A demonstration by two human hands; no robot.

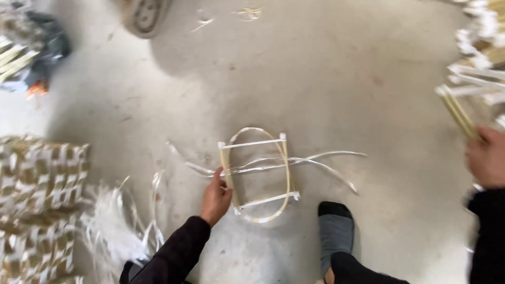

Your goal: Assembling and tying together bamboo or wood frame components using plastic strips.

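Head view, looking down at the concrete floor. Left hand rests at the near-left side of a small bamboo frame, an oval hoop crossed by two white-wrapped bars; fingers curl loosely onto the left upright, a light pinch rather than a full wrap, thumb tucked against the hoop. Right hand is out at the far right, closed round the ends of a bundle of bamboo slats; blur keeps us from judging how tight that hold is.

Relative to the left grip, the frame spreads away to the right and slightly forward, flat on the floor. Loose white strips thread across its middle, trailing well off to the right, with shorter ends just beside the fingers. A grey-socked foot sits right of the grip, near the frame's lower bar but apart from it.

Our judgement: to steady the frame well, we keep the pinch low on the upright, press it flat to the floor, and avoid trapping the strips under the fingers.

Left of the grip lie woven panels and a heap of white strips.
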